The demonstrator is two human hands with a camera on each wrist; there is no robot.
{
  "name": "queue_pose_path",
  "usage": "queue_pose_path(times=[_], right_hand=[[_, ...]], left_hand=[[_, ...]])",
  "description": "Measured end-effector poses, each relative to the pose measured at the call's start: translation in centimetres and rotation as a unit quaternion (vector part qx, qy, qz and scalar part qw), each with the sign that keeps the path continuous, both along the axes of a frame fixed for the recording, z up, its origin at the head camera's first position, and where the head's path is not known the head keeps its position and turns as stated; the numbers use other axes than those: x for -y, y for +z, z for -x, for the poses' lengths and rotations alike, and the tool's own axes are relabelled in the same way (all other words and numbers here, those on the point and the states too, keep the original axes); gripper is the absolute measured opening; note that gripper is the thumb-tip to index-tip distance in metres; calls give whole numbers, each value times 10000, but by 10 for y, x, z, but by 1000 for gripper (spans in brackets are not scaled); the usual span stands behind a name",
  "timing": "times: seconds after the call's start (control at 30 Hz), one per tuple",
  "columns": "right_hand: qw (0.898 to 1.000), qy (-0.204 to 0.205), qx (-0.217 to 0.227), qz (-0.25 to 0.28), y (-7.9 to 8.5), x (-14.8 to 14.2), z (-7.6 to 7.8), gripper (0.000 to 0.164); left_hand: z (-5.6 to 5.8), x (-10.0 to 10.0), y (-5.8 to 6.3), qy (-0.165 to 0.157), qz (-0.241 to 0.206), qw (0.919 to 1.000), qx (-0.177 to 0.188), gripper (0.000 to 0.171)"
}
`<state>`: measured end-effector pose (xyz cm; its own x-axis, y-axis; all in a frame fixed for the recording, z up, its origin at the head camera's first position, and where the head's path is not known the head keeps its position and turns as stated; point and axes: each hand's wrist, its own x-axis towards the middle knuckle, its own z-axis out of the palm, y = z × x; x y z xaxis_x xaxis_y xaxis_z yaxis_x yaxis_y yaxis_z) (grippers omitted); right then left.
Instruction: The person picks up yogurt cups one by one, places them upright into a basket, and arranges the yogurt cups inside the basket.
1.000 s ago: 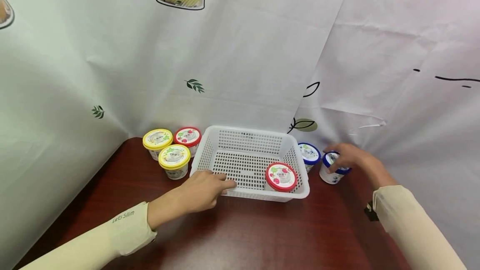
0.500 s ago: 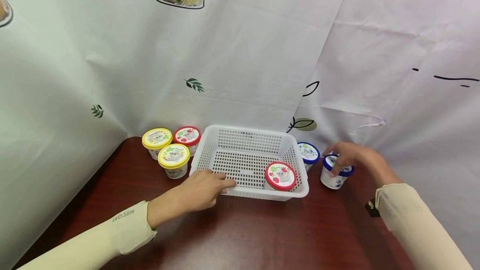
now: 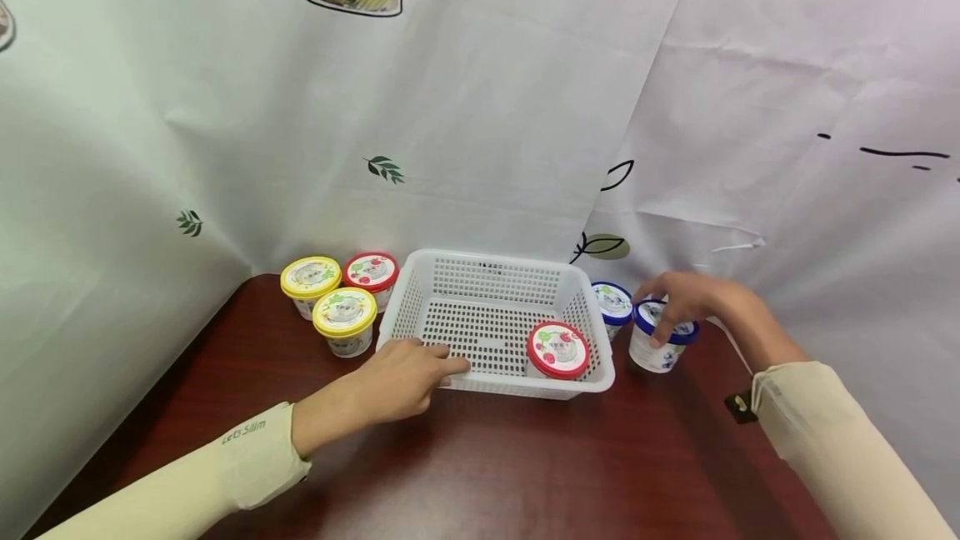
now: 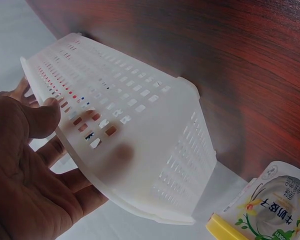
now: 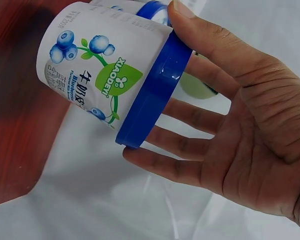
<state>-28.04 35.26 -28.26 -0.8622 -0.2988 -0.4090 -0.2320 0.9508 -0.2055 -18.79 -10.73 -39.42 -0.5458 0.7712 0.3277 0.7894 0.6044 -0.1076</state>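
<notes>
In the head view, my right hand [image 3: 701, 302] holds a small white tub with a blue lid [image 3: 654, 357] by its lid. The right wrist view shows blueberry pictures on this tub [image 5: 97, 65], with my thumb on one side of the lid and my fingers on the other. My left hand [image 3: 405, 377] grips the near left rim of a white plastic basket [image 3: 491, 342]. Seen from the left wrist, my thumb lies against the outside of the basket wall [image 4: 125, 145] and the fingers go over the rim. A red-lidded tub [image 3: 558, 350] sits in the basket's near right corner.
A second blue-lidded tub [image 3: 612, 304] stands between the basket and my right hand. Left of the basket are two yellow-lidded tubs, one nearer [image 3: 345, 312] and one farther back [image 3: 311, 276], beside a red-lidded one [image 3: 372, 271]. A white printed cloth [image 3: 487, 123] backs the dark red table [image 3: 517, 473].
The blue-lidded tub in my right hand came slightly toward me, then shifted a little left toward the second blue-lidded tub. My left hand stays on the basket rim.
</notes>
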Motion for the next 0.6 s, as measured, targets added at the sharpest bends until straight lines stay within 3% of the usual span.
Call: queue_pose_path(times=[0.23, 0.6], right_hand=[[9992, 205, -355, 7, 11, 9, -5, 89], [9957, 178, -910, -90, 18, 27, -11, 88]], left_hand=[[0, 0, 1, -18, -7, 10000, -28, 25], [-2, 0, 1, 37, -5, 10000, 44, 25]])
